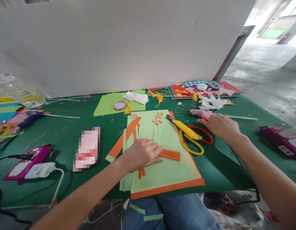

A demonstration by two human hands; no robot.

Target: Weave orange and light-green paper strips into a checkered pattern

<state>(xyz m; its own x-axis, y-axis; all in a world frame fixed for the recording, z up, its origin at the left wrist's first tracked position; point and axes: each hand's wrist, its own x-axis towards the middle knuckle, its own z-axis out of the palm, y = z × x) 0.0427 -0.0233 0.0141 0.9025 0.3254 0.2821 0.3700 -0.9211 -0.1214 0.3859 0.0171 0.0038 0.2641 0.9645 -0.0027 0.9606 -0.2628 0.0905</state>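
My left hand (pixel 145 154) rests on pale green paper sheets (pixel 171 171), its fingers together over orange and green strips; what it grips, if anything, is hidden. An orange strip (pixel 171 155) sticks out past its fingertips. Orange paper shows under the sheets' lower edge. My right hand (pixel 221 125) reaches to the right and is closed on a pink glue gun (pixel 200 113) lying on the table. Between the hands lie yellow-handled scissors (pixel 187 129) and a red handle. Small orange checkered pieces (pixel 157 118) sit near the top of the sheets.
The green table (pixel 104 127) holds a pink blurred object (pixel 87 150), purple power strips (pixel 34 163) at left and right, and a bottle (pixel 23 92). Crumpled tissue (pixel 137 97), yellow tassels (pixel 159 99) and a red folder (pixel 230 88) lie along the back panel (pixel 119 44).
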